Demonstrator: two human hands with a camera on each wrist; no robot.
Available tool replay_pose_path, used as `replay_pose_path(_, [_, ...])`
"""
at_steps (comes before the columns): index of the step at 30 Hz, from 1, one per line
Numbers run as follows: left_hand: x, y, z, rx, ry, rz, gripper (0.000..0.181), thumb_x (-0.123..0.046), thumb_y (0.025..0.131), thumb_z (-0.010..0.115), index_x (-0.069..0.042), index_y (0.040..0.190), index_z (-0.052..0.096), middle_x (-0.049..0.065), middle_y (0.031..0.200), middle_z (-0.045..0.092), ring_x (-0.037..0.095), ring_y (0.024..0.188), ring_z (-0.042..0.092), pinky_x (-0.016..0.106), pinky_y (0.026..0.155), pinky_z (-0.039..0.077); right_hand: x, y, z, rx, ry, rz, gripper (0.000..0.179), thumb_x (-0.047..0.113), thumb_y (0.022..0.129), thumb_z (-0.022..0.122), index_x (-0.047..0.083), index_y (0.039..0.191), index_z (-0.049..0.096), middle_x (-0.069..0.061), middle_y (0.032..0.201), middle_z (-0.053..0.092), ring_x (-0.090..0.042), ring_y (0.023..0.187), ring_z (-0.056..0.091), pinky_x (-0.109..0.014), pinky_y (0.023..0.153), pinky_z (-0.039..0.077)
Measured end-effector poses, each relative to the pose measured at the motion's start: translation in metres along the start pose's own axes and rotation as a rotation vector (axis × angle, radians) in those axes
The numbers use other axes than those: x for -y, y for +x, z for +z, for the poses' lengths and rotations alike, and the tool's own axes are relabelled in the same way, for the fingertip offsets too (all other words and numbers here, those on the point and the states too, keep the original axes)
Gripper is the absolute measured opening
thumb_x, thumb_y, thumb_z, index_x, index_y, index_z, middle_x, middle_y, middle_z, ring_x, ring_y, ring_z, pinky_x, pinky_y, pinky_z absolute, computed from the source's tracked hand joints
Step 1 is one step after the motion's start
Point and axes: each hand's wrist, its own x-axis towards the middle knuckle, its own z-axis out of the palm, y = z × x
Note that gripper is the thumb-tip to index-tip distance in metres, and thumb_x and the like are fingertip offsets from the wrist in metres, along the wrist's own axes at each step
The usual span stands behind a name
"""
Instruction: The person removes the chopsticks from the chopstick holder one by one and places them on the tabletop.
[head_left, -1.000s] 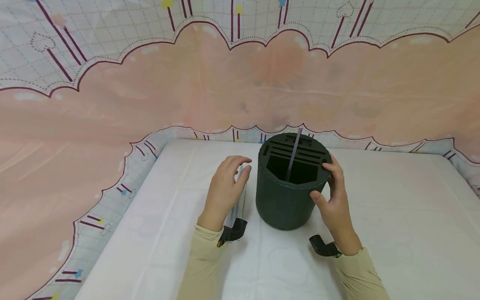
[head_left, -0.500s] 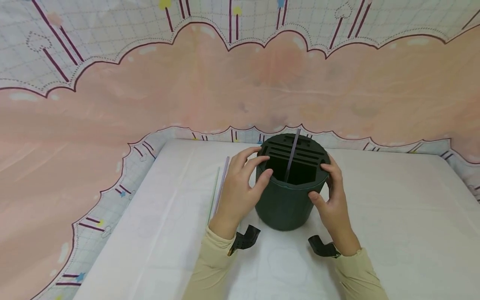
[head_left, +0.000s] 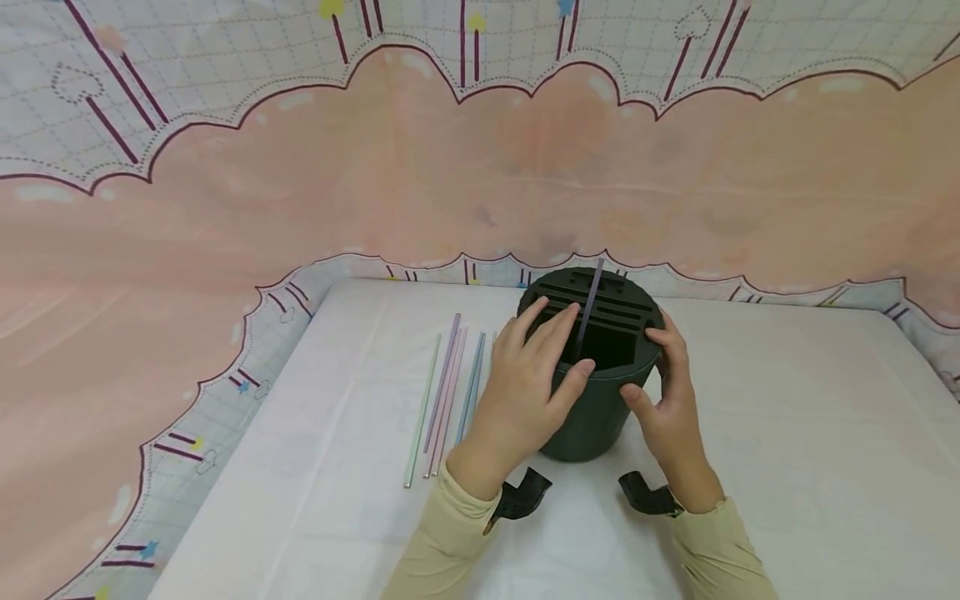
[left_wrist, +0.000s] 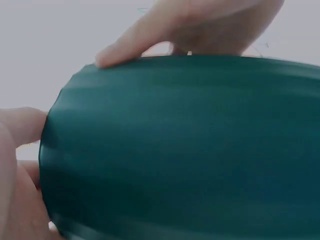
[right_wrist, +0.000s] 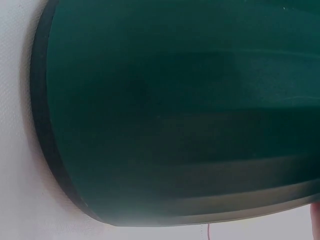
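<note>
A dark green round holder [head_left: 585, 421] with a slotted top stands upright on the table. A thin purple stick [head_left: 590, 304] leans up out of its large opening. My right hand [head_left: 671, 408] grips the holder's right side, thumb in front and fingers round the rim. Over the left part of the top lies my left hand [head_left: 525, 383], fingers spread and relaxed, with nothing seen between them. It hides part of the opening. In the left wrist view the holder's wall [left_wrist: 175, 145] lies between both hands; the right wrist view shows its lower side [right_wrist: 150, 110].
Several thin straw-like sticks in green, purple, pink and blue [head_left: 442, 392] lie side by side on the white table [head_left: 810, 450], left of the holder. My left forearm and hand partly cover them. A patterned curtain [head_left: 480, 167] hangs behind the table.
My left hand has moved right, from beside the holder to over its top, uncovering the sticks on the table. My right hand and the holder have hardly moved.
</note>
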Motion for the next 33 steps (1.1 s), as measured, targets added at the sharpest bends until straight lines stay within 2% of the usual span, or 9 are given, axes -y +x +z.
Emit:
replay_pose_path(5, [-0.006, 0.0, 0.0, -0.008, 0.021, 0.013, 0.05, -0.037, 0.094, 0.04, -0.01, 0.136, 0.037, 0.001, 0.13, 0.048, 0.018, 0.128, 0.025, 0.051, 0.101, 0.019, -0.001, -0.001, 0.0, -0.004, 0.007, 0.005, 0.072, 0.044, 0.084, 0.056, -0.008, 0.125, 0.029, -0.019, 0.143, 0.016, -0.026, 0.13, 0.021, -0.03, 0.104, 0.02])
replay_pose_path(9, [-0.008, 0.0, 0.002, -0.016, -0.007, 0.033, 0.046, -0.034, 0.094, 0.041, -0.012, 0.135, 0.039, -0.005, 0.122, 0.054, 0.015, 0.123, 0.032, 0.054, 0.101, 0.017, -0.001, -0.001, -0.001, -0.007, 0.013, -0.009, 0.072, 0.045, 0.084, 0.055, -0.009, 0.125, 0.029, -0.019, 0.143, 0.016, -0.027, 0.13, 0.021, -0.029, 0.103, 0.02])
replay_pose_path(11, [-0.009, 0.0, 0.002, -0.034, -0.023, 0.054, 0.039, -0.031, 0.094, 0.043, -0.014, 0.129, 0.048, -0.008, 0.115, 0.058, 0.014, 0.117, 0.038, 0.054, 0.101, 0.016, -0.001, -0.001, -0.001, -0.01, 0.017, -0.018, 0.073, 0.045, 0.084, 0.055, -0.009, 0.125, 0.029, -0.02, 0.143, 0.016, -0.027, 0.13, 0.022, -0.03, 0.103, 0.021])
replay_pose_path(14, [-0.007, -0.002, 0.001, -0.062, -0.027, 0.084, 0.027, -0.029, 0.094, 0.045, -0.019, 0.112, 0.062, -0.011, 0.101, 0.062, 0.012, 0.107, 0.044, 0.054, 0.101, 0.015, -0.001, -0.001, 0.0, -0.007, 0.025, -0.024, 0.073, 0.044, 0.084, 0.056, -0.01, 0.124, 0.03, -0.021, 0.143, 0.016, -0.027, 0.129, 0.022, -0.03, 0.103, 0.02])
replay_pose_path(16, [-0.006, -0.003, 0.0, -0.069, -0.023, 0.094, 0.023, -0.029, 0.093, 0.046, -0.021, 0.101, 0.066, -0.011, 0.096, 0.062, 0.011, 0.104, 0.045, 0.053, 0.101, 0.015, -0.001, -0.001, 0.0, -0.006, 0.029, -0.025, 0.072, 0.044, 0.084, 0.056, -0.01, 0.124, 0.03, -0.021, 0.143, 0.016, -0.027, 0.129, 0.022, -0.03, 0.103, 0.021])
replay_pose_path(19, [-0.003, -0.005, -0.002, -0.063, -0.034, 0.093, 0.022, -0.03, 0.093, 0.047, -0.021, 0.097, 0.066, -0.011, 0.093, 0.061, 0.01, 0.102, 0.046, 0.052, 0.102, 0.016, -0.001, -0.001, 0.001, -0.002, 0.028, -0.02, 0.072, 0.044, 0.084, 0.056, -0.01, 0.124, 0.03, -0.02, 0.143, 0.017, -0.027, 0.129, 0.022, -0.03, 0.103, 0.02])
replay_pose_path(24, [0.0, -0.005, -0.007, -0.082, -0.126, 0.087, 0.021, -0.027, 0.093, 0.047, -0.018, 0.097, 0.065, -0.01, 0.095, 0.061, 0.008, 0.101, 0.048, 0.048, 0.103, 0.017, 0.0, -0.002, 0.001, -0.001, 0.018, -0.01, 0.071, 0.043, 0.084, 0.056, -0.009, 0.125, 0.03, -0.019, 0.143, 0.017, -0.026, 0.13, 0.022, -0.029, 0.103, 0.02])
replay_pose_path(29, [0.002, -0.005, -0.016, -0.146, -0.281, 0.076, 0.017, -0.021, 0.093, 0.049, -0.014, 0.092, 0.064, -0.007, 0.093, 0.062, 0.009, 0.097, 0.051, 0.043, 0.104, 0.021, 0.002, -0.003, 0.002, -0.002, 0.008, 0.01, 0.071, 0.043, 0.084, 0.056, -0.008, 0.125, 0.03, -0.018, 0.143, 0.017, -0.025, 0.13, 0.021, -0.028, 0.103, 0.02])
replay_pose_path(33, [0.001, -0.004, -0.025, -0.176, -0.365, 0.07, 0.016, -0.02, 0.092, 0.049, -0.012, 0.091, 0.063, -0.006, 0.092, 0.062, 0.009, 0.096, 0.05, 0.034, 0.098, 0.031, 0.003, -0.003, 0.003, -0.007, 0.017, 0.009, 0.07, 0.042, 0.084, 0.057, -0.008, 0.125, 0.031, -0.018, 0.143, 0.018, -0.024, 0.13, 0.022, -0.028, 0.103, 0.021])
